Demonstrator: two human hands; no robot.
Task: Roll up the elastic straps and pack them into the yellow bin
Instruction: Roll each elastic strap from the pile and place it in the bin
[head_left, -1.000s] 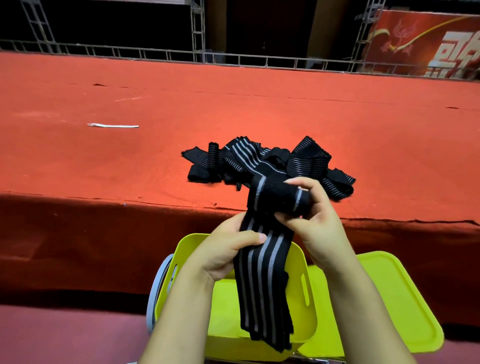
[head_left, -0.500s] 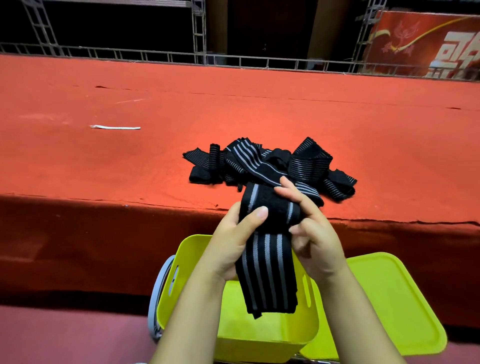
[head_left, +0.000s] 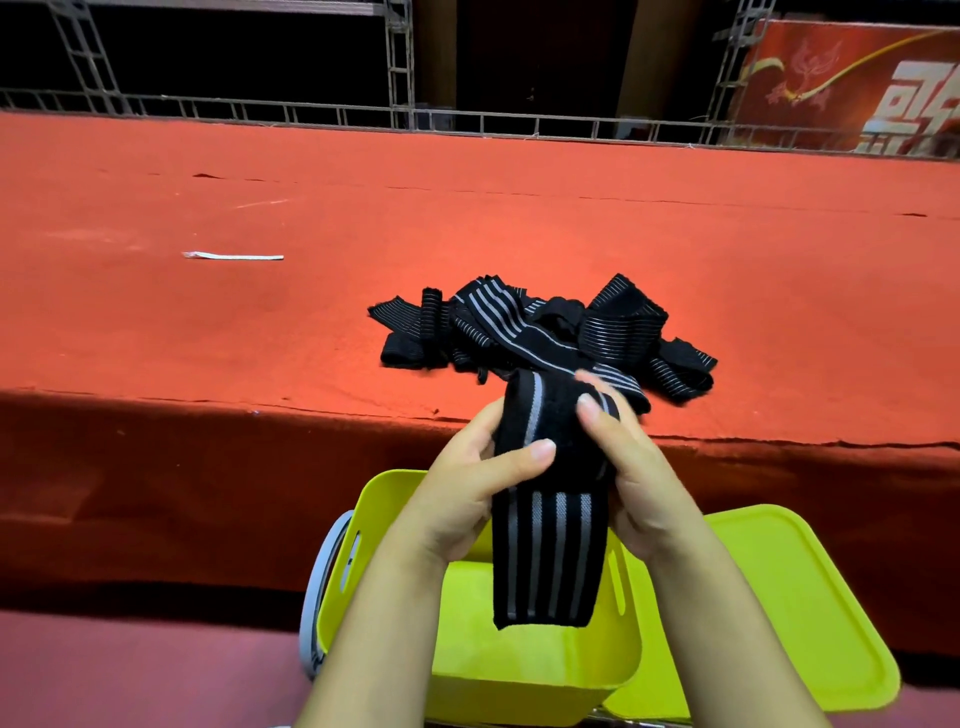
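Observation:
A black elastic strap with grey stripes (head_left: 550, 561) is partly rolled between both hands, its loose tail hanging down over the yellow bin (head_left: 524, 654). My left hand (head_left: 467, 499) grips the roll from the left with the thumb across its front. My right hand (head_left: 628, 467) grips it from the right, fingers curled over the top. A pile of more black striped straps (head_left: 540, 327) lies on the red carpeted platform just beyond my hands.
The yellow lid (head_left: 789, 603) lies to the right of the bin. A grey round object (head_left: 317, 597) sits against the bin's left side. A white strip (head_left: 234, 255) lies on the red platform (head_left: 208, 322) at the left. Metal truss railing runs along the back.
The roll has grown and the hanging tail has shortened over the second. Both hands have turned the roll, staying above the bin.

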